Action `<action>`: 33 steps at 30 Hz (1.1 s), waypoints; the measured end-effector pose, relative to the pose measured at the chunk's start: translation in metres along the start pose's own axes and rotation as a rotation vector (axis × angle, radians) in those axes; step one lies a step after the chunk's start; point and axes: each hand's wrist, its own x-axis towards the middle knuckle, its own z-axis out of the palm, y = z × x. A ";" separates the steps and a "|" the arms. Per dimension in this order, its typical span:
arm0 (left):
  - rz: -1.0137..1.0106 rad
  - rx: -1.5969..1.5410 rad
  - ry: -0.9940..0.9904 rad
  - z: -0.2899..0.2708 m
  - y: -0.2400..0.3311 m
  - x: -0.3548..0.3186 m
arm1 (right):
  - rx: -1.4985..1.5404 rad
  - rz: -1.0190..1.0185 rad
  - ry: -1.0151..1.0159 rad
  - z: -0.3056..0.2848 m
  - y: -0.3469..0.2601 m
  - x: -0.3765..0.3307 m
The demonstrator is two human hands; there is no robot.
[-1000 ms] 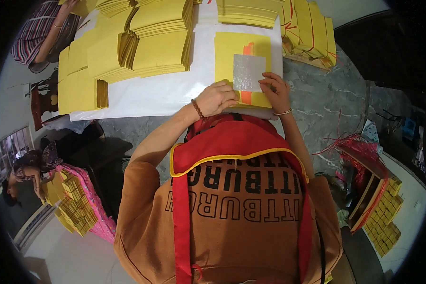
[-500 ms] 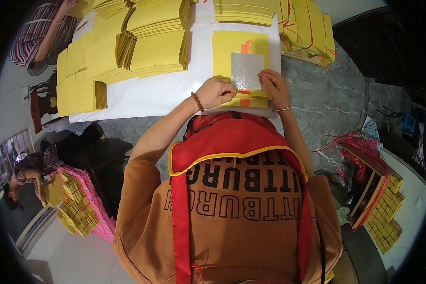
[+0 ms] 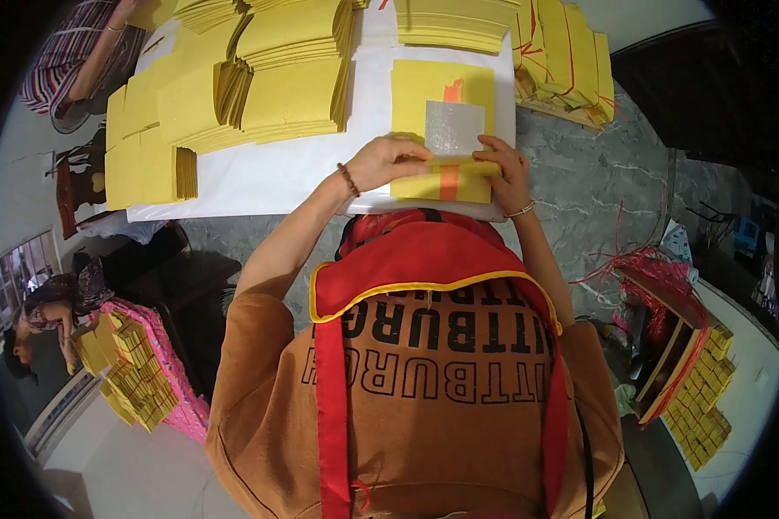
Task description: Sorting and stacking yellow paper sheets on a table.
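Observation:
A yellow paper sheet (image 3: 409,99) with a silver square (image 3: 455,124) and an orange patch (image 3: 453,88) lies near the front edge of the white-covered table. Across its lower part runs a narrow raised yellow fold (image 3: 460,166), just below the silver square. My left hand (image 3: 388,164) pinches the fold's left end between thumb and fingers. At the right end, the fingers and thumb of my right hand (image 3: 505,170) are closed on the same fold. More yellow paper with an orange stripe (image 3: 448,184) shows below the fold.
Stacks of folded yellow paper (image 3: 290,95) cover the table's left side, with another stack (image 3: 454,24) at the back. Tied yellow bundles (image 3: 567,60) stand beyond the right edge. A person's arm (image 3: 91,73) is at far left; another person (image 3: 56,316) bends over yellow bundles (image 3: 138,376).
My right hand has come down from beside the silver square to the fold's right end. The fold has widened into a raised strip, and my left hand has shifted slightly up.

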 end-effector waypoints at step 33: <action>-0.473 -0.051 0.484 0.027 -0.015 0.004 | 0.251 0.494 0.207 0.007 -0.043 0.018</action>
